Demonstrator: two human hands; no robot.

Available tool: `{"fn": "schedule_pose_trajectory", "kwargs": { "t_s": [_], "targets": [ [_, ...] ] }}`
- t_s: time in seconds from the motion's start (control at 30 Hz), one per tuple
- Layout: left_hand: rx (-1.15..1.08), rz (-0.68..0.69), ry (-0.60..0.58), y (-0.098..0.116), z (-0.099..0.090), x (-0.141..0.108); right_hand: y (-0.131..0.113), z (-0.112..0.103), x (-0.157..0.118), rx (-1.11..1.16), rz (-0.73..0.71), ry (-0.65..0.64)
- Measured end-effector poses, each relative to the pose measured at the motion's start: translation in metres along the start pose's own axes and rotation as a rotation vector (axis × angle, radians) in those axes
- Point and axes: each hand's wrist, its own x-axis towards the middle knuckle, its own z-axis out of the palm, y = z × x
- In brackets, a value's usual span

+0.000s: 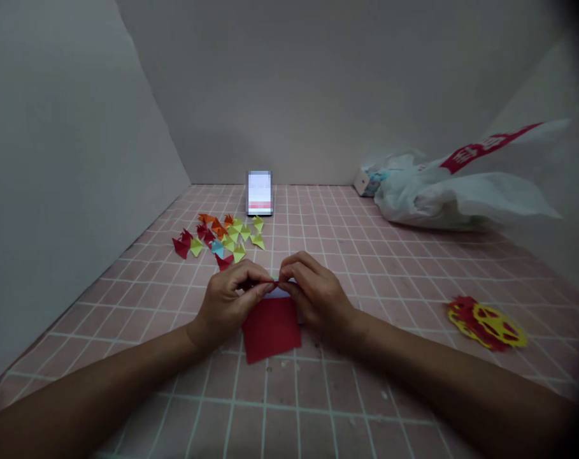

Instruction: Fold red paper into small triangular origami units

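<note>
Both hands meet at the middle of the table, pinching a small folded piece of red paper [276, 283] between thumbs and fingertips. My left hand [232, 290] grips its left end and my right hand [318, 290] its right end; most of the piece is hidden by the fingers. Just below them lies a flat red paper sheet [272, 331], with a pale sheet partly visible behind its upper edge. Beyond my left hand is a loose group of small folded paper figures, among them yellow-green ones [234, 233], orange ones [218, 228], red ones [182, 245] and a light blue one [217, 248].
A phone with a lit screen [259, 191] stands upright near the back wall. At the back right sits a white plastic bag [432, 194] beside a small box [365, 182]. Red and yellow cut-out shapes [487, 323] lie to the right. White walls enclose the pink tiled-pattern tabletop [213, 395].
</note>
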Motion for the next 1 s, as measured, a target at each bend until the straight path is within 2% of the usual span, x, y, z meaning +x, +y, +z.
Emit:
{"fn": "schedule_pose_trajectory", "kwargs": {
  "t_s": [0.23, 0.37, 0.57, 0.7, 0.8, 0.9, 1.0],
  "targets": [
    [0.006, 0.028, -0.005, 0.0, -0.001, 0.001, 0.003, 0.001, -0.001, 0.063, 0.022, 0.022],
    [0.008, 0.055, -0.016, 0.001, -0.002, 0.003, 0.005, 0.0, 0.0, 0.11, 0.046, -0.039],
    [0.001, -0.023, -0.053, 0.004, -0.003, 0.004, 0.003, 0.0, -0.001, 0.083, 0.04, -0.038],
    [-0.055, -0.13, -0.082, 0.005, -0.003, 0.004, 0.002, 0.001, -0.001, 0.057, 0.04, -0.061],
    [-0.153, -0.286, -0.11, 0.005, -0.005, 0.006, 0.004, 0.0, 0.001, 0.073, 0.068, -0.074],
    [-0.231, -0.429, -0.186, 0.004, -0.007, 0.01, 0.006, -0.001, 0.002, 0.114, 0.121, -0.088],
    [-0.218, -0.462, -0.249, 0.005, -0.01, 0.013, 0.006, -0.001, 0.003, 0.175, 0.174, -0.097]
  ]
}}
